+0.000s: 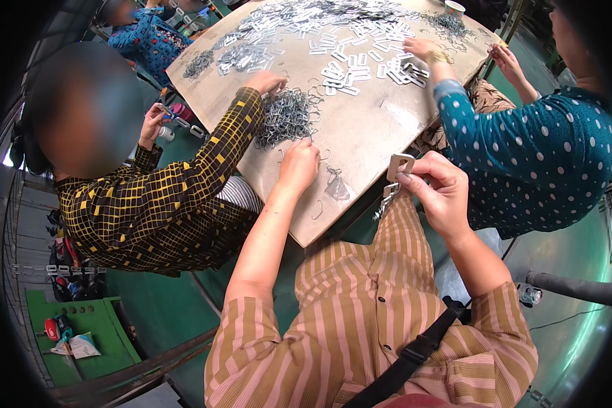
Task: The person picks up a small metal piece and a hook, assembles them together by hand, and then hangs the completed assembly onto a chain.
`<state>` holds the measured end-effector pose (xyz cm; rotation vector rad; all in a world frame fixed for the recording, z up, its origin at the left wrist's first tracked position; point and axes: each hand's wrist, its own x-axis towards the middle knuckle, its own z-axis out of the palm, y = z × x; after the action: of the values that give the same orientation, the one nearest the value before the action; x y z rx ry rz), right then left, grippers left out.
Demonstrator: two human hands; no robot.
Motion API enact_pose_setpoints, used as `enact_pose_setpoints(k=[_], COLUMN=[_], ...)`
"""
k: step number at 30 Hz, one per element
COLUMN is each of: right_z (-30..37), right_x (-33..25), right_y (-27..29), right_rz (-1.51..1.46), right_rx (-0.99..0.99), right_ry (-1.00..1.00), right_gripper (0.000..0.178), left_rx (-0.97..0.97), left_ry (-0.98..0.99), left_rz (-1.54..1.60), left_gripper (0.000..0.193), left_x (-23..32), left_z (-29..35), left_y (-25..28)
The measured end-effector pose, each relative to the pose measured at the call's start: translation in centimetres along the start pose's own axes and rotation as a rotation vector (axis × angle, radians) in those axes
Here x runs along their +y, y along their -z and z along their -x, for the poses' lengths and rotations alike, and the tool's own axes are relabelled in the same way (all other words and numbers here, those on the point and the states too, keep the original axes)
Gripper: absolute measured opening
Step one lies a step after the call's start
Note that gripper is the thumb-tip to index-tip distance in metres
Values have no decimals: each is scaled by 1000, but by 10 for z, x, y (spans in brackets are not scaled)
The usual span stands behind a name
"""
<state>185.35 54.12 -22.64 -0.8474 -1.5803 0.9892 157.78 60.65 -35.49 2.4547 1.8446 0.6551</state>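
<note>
My right hand (442, 194) pinches a flat, pale metal link plate (402, 164) with a slot in it, above my lap. Below the plate hangs a short string of linked metal pieces (387, 198). At the near edge of a heap of wire S-hooks (284, 119) on the table, my left hand (299, 165) has its fingers closed. Whatever lies between those fingertips is too small to make out. A few loose hooks and a small clear plastic scrap (336, 187) lie beside that hand.
A large pile of link plates (350, 61) covers the far part of the table (367, 149). To my left a person in a checked sleeve (231, 136) reaches to the same hooks. A person in a dotted sleeve (476, 119) reaches over the table's right side. Another sits at the far left.
</note>
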Motion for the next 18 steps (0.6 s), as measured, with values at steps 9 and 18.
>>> enact_pose_setpoints(k=[9,18], right_z=[-5,-10], right_x=[3,6], right_y=[-3,-4], right_rz=[117,135], right_rx=[2,62], right_ry=[42,13], right_gripper=[9,9], left_rx=[-151,363], left_ry=[19,-82], left_rz=[-316,1015], left_gripper=[7,8], left_x=[36,124], left_z=[-23,-12], left_y=[-13,99])
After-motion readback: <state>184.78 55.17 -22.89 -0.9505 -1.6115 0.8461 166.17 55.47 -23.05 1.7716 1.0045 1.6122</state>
